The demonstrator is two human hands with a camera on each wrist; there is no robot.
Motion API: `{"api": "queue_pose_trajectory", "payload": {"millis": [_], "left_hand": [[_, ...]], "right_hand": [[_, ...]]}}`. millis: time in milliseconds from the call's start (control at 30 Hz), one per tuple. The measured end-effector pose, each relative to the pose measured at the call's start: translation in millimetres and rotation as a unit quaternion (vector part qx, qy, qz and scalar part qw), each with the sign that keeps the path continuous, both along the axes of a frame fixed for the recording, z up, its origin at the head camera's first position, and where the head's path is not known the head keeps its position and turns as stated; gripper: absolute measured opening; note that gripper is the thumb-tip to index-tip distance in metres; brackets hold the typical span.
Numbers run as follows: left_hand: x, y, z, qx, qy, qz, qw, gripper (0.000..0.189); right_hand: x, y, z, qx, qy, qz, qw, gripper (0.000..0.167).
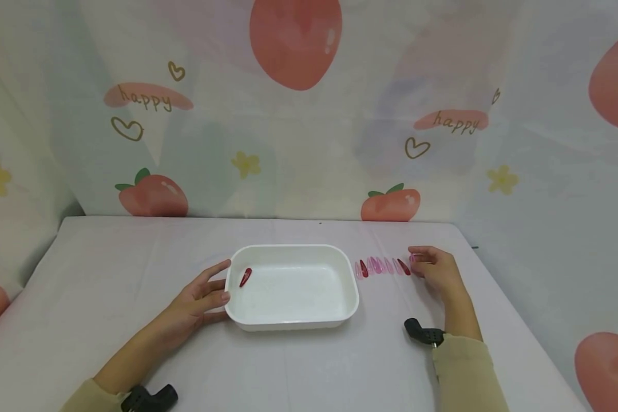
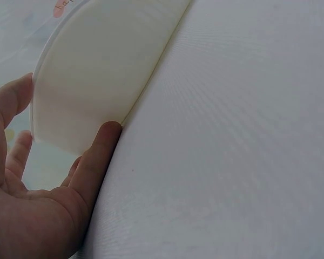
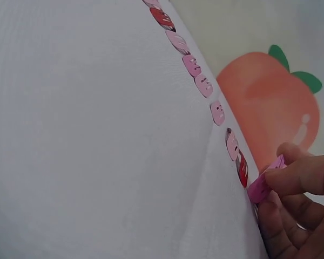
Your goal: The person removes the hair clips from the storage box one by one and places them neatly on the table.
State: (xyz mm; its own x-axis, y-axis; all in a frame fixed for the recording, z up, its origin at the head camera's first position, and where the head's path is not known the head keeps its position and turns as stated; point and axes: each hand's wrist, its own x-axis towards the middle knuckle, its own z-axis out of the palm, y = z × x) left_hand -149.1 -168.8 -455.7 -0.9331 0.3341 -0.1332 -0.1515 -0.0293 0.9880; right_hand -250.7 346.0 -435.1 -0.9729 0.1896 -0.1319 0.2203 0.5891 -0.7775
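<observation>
A white rectangular tray (image 1: pixel 288 325) stands mid-table with one dark red snap hair clip (image 1: pixel 245 277) inside, towards its left end. My left hand (image 1: pixel 198 300) lies along the tray's left side, fingers spread and fairly straight, fingertips at the rim and wall. In the left wrist view, a fingertip (image 2: pixel 110 128) meets the base of the tray wall (image 2: pixel 92 75). To the tray's right runs a row of pink and red hair clips (image 1: pixel 377 265). At its right end my right hand (image 1: pixel 438 269) pinches a bright pink hair clip (image 3: pixel 258 190) between thumb and fingers, beside a red clip (image 3: pixel 242 170).
A white cloth covers the table (image 1: pixel 288 372). Its back edge meets a printed curtain (image 1: pixel 309 143) with peaches and hearts. A black wrist mount (image 1: pixel 423 333) juts out by the right forearm, and another black mount (image 1: pixel 149 399) sits at the left wrist.
</observation>
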Motion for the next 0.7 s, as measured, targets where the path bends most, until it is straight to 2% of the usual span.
{"api": "queue_pose_trajectory", "payload": {"millis": [333,700], "left_hand": [[-1.0,-1.2,-0.5,0.014,0.002,-0.006,0.9999,0.069],[-0.3,0.0,1.7,0.010,-0.008,0.003,0.9999,0.069]], "right_hand": [[-3.2,1.0,-2.6,0.006,0.013,0.003,0.9999,0.040],[-2.5,0.9,-1.9,0.004,0.015,0.005,0.9999,0.039]]}}
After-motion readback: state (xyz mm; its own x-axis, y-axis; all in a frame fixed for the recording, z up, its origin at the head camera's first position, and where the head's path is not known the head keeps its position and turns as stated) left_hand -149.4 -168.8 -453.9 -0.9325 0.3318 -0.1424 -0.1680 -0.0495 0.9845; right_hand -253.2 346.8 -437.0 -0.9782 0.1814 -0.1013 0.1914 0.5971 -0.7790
